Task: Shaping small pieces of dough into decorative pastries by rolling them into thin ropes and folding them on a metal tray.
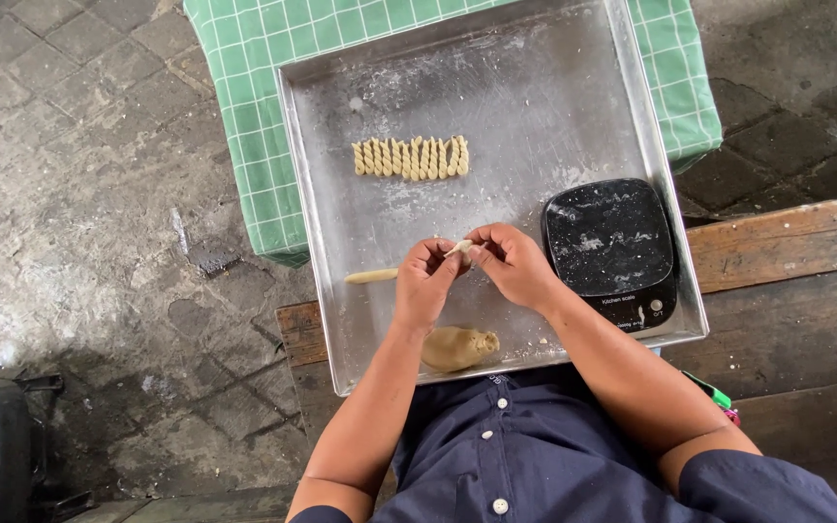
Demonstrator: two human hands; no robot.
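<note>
One head-worn camera looks steeply down from close above at the metal tray (573, 87) and forearms.

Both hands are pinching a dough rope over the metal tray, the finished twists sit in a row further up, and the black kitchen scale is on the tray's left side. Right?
Not quite: the head view shows the black kitchen scale on the tray's right side. The rest holds: left hand and right hand pinch the dough rope, twists in a row beyond.

Soft even daylight — faint shadows, sharp focus, slight edge distortion.
</note>
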